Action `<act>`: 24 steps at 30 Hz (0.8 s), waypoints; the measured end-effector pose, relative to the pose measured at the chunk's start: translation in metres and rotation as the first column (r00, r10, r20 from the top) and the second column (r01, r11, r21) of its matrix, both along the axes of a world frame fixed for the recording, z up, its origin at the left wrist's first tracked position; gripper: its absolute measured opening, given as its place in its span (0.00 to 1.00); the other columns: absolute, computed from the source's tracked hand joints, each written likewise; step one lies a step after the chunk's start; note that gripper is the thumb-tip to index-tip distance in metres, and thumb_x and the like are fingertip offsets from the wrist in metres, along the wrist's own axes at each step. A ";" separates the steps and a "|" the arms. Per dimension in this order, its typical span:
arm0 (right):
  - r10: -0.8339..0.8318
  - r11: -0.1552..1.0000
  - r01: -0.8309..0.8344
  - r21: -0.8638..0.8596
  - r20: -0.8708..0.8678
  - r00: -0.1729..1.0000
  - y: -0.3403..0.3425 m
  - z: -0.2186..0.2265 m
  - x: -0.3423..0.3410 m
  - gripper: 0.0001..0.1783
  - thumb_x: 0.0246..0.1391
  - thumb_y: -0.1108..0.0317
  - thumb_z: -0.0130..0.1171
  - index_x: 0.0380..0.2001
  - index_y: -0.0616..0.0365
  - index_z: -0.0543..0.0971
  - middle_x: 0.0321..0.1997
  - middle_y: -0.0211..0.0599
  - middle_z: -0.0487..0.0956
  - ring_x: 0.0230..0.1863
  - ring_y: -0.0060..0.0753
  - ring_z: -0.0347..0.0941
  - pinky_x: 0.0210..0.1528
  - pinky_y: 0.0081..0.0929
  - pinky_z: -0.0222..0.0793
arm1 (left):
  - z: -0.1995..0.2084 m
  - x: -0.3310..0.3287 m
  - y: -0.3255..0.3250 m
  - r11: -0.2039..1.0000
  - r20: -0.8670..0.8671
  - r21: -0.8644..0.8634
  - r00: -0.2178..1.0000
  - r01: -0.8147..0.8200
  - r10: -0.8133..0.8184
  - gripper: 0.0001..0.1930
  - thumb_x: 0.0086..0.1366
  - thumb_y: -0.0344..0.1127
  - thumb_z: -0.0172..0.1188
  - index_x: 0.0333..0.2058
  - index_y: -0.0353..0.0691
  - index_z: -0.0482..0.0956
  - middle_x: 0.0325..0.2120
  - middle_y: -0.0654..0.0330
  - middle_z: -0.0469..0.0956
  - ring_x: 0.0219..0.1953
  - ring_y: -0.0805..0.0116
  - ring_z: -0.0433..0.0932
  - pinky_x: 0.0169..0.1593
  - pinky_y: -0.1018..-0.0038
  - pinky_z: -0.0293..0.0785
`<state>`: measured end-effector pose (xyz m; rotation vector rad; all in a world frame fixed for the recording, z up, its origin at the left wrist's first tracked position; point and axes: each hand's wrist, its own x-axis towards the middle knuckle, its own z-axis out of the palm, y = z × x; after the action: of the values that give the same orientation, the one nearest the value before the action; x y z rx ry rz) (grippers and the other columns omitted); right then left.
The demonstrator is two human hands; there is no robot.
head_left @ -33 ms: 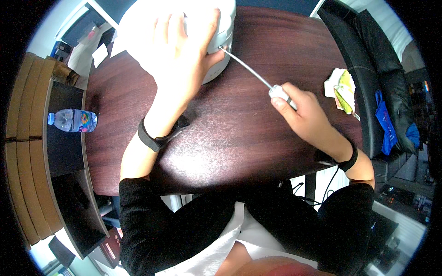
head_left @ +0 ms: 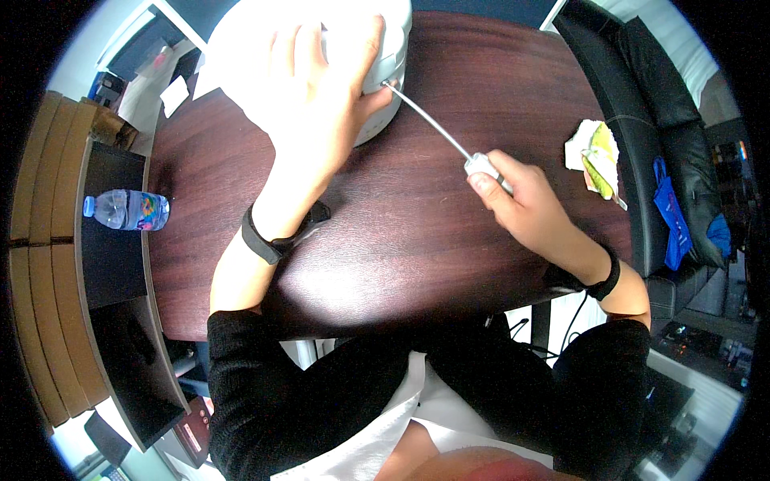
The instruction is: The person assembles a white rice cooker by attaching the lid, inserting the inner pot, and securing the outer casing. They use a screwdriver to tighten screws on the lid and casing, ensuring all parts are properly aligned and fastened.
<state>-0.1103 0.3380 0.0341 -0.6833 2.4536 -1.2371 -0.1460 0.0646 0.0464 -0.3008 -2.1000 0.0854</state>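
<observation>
A large, rounded white appliance (head_left: 391, 50) stands at the table's far left, its upper part washed out by glare. Across it lies my left hand (head_left: 317, 104), fingers spread, with the thumb by its right side. My right hand (head_left: 521, 188) is closed round the light-coloured handle of a screwdriver (head_left: 433, 120). The long metal shaft slants up and left, and its tip meets the appliance's side just beside my left thumb. Whether a screw sits under the tip is too small to tell.
A crumpled white and yellow-green wrapper (head_left: 595, 156) lies near the right edge of the dark wooden table (head_left: 401, 240). Beyond the left edge, a water bottle (head_left: 128, 210) lies on its side near brown cardboard boxes (head_left: 48, 176). A black sofa (head_left: 666, 96) stands to the right.
My right hand and the screwdriver handle have shifted slightly left and up. The tip stays at the same spot, and my left hand has not visibly moved.
</observation>
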 end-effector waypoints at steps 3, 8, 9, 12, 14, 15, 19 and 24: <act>0.113 0.937 0.078 -0.340 0.507 0.855 -0.009 -0.007 0.012 0.17 0.75 0.55 0.47 0.44 0.59 0.74 0.26 0.28 0.71 0.17 0.17 0.63 0.18 0.19 0.58 | -0.001 0.001 0.006 0.999 -0.004 -0.006 1.000 -0.031 0.031 0.47 0.36 0.52 0.80 0.62 0.69 0.77 0.48 0.50 0.77 0.55 0.50 0.76 0.63 0.53 0.68; 0.356 0.783 0.289 -0.551 0.778 0.518 -0.011 -0.001 0.019 0.22 0.78 0.51 0.38 0.47 0.59 0.72 0.26 0.26 0.69 0.14 0.14 0.58 0.14 0.16 0.53 | 0.000 -0.001 0.011 0.999 -0.009 0.005 0.999 -0.038 0.038 0.46 0.37 0.52 0.80 0.61 0.69 0.77 0.47 0.49 0.77 0.54 0.49 0.76 0.62 0.52 0.69; 0.369 0.773 0.327 -0.543 0.806 0.463 -0.007 0.002 0.016 0.23 0.78 0.50 0.37 0.47 0.59 0.72 0.26 0.26 0.69 0.14 0.14 0.59 0.13 0.17 0.54 | 0.000 -0.002 0.009 0.999 0.001 -0.006 0.999 -0.042 0.042 0.45 0.38 0.52 0.80 0.61 0.69 0.77 0.47 0.49 0.77 0.54 0.48 0.76 0.62 0.51 0.69; 0.212 0.881 0.122 -0.457 0.611 0.763 0.004 0.004 0.008 0.22 0.77 0.49 0.42 0.46 0.58 0.75 0.24 0.26 0.69 0.15 0.14 0.60 0.15 0.16 0.54 | 0.000 -0.007 0.006 0.999 0.001 0.013 0.999 0.033 -0.033 0.44 0.42 0.50 0.80 0.62 0.64 0.75 0.47 0.46 0.75 0.54 0.45 0.74 0.64 0.47 0.67; 0.033 0.980 -0.015 -0.197 0.090 0.995 0.010 0.003 0.001 0.17 0.71 0.54 0.54 0.41 0.60 0.78 0.27 0.36 0.78 0.20 0.32 0.74 0.22 0.27 0.68 | -0.002 -0.009 0.005 0.997 -0.018 0.026 0.997 0.072 -0.071 0.43 0.43 0.49 0.80 0.62 0.61 0.74 0.47 0.44 0.74 0.55 0.43 0.72 0.64 0.44 0.65; 0.002 0.997 -0.023 -0.079 -0.257 0.967 0.013 0.002 -0.002 0.16 0.69 0.56 0.56 0.41 0.60 0.78 0.29 0.39 0.80 0.23 0.38 0.77 0.25 0.30 0.71 | -0.002 -0.009 0.005 0.997 -0.031 0.025 0.997 0.071 -0.071 0.44 0.43 0.49 0.80 0.62 0.61 0.74 0.47 0.44 0.74 0.55 0.43 0.72 0.64 0.45 0.66; -0.018 0.989 0.105 0.102 -0.630 0.777 0.021 0.006 -0.012 0.16 0.62 0.58 0.64 0.42 0.61 0.80 0.37 0.47 0.83 0.34 0.53 0.82 0.34 0.41 0.76 | -0.003 -0.009 0.005 0.997 -0.018 0.032 0.998 0.067 -0.066 0.44 0.44 0.49 0.80 0.63 0.62 0.74 0.47 0.44 0.74 0.54 0.43 0.72 0.64 0.45 0.65; -0.007 0.990 0.103 0.100 -0.679 0.734 0.019 0.012 -0.021 0.16 0.62 0.57 0.65 0.42 0.60 0.80 0.36 0.44 0.83 0.33 0.52 0.82 0.33 0.40 0.76 | 0.001 -0.003 0.005 0.999 0.037 0.018 0.998 0.046 -0.047 0.44 0.43 0.49 0.80 0.63 0.63 0.74 0.48 0.44 0.74 0.55 0.43 0.72 0.64 0.45 0.65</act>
<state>-0.1315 0.3572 0.0458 -1.2071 3.1220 -0.9250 -0.1495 0.0693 0.0475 -0.3436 -2.1286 0.0346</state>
